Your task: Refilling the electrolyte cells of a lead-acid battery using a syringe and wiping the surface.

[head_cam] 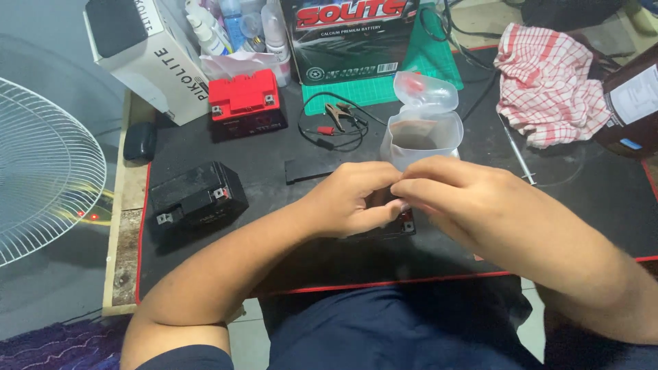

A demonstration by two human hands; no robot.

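Both hands' grip, left hand point(349, 202) and right hand point(456, 195), pinches something tiny over a small battery point(404, 225); clear tub point(421, 133) just beyond already open, leads point(336, 120) unattached

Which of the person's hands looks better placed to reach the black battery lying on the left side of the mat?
Probably the left hand. The black battery lies on its side of the mat, with nothing between them. The right hand would have to cross over the left hand.

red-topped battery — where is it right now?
Head view, upper left of the black mat: the red-topped battery sits beside the white box, behind the black battery.
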